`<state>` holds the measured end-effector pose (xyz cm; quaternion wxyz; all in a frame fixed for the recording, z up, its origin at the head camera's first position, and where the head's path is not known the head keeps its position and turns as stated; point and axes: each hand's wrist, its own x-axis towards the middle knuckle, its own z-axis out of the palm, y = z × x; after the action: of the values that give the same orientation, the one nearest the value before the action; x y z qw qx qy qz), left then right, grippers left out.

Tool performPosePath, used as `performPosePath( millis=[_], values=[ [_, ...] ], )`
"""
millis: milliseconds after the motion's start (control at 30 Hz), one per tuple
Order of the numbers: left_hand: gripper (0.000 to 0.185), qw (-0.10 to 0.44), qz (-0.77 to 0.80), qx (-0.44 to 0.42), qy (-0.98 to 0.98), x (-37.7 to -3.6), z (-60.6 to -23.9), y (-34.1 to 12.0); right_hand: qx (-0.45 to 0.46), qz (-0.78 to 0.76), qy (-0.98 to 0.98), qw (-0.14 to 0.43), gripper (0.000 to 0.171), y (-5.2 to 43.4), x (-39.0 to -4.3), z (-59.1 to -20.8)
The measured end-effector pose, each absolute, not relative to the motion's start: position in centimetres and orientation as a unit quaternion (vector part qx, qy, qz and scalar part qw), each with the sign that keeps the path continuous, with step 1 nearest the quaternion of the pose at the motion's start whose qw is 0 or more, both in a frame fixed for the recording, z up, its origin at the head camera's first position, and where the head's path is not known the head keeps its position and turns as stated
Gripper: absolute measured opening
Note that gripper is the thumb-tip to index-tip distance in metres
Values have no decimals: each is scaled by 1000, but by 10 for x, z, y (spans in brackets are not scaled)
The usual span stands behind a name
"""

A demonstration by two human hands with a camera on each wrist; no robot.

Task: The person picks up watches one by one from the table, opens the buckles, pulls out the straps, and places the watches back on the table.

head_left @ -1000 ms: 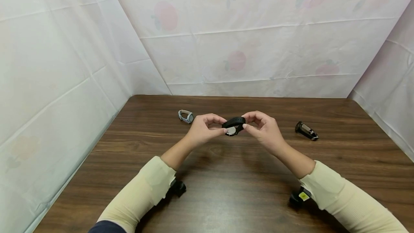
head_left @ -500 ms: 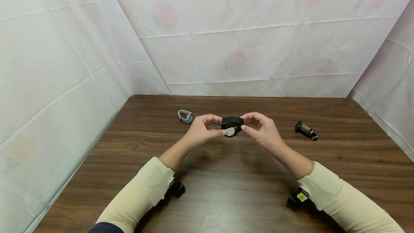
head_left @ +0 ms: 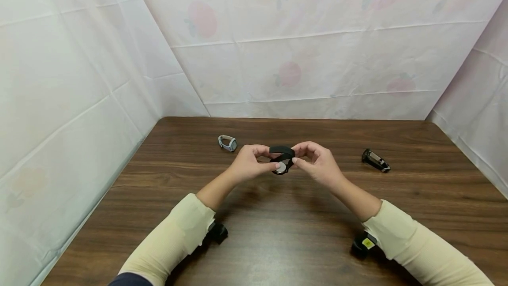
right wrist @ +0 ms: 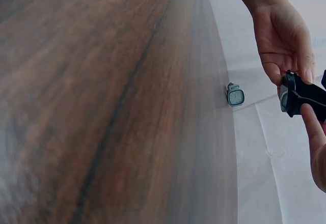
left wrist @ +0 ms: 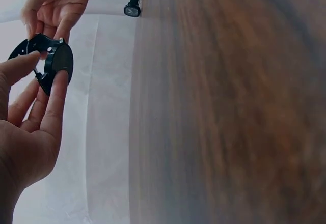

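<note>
Between both hands, over the middle of the table, is a black wristwatch with a round case and a looped strap. My left hand grips its left side, thumb on the pale round back of the case. On the other side my right hand pinches the strap between thumb and fingers. In the left wrist view the dark watch case shows side-on, with the left fingers along it. The right wrist view shows the watch strap bridging the two hands.
A light blue watch lies on the wooden table at the back left. Another black watch lies to the right. White patterned cloth hangs behind the table. Small black cameras sit under both wrists.
Both hands have shifted slightly down and left with the black watch, the right hand more so. The strap loop looks turned a little. The other two watches stay put.
</note>
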<state>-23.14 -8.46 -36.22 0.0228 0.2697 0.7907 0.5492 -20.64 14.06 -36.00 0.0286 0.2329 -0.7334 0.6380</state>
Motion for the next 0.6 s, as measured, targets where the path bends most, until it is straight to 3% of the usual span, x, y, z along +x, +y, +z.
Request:
performPosePath(
  millis=[300,600],
  values=[
    [22,4,530,276,802,-230,-363,-83,247,610,-753,27,21,142,-208,-364],
    [22,23,543,269,795,-229,-363,-84,216,649,-729,6,22,145,-206,-362]
  ],
)
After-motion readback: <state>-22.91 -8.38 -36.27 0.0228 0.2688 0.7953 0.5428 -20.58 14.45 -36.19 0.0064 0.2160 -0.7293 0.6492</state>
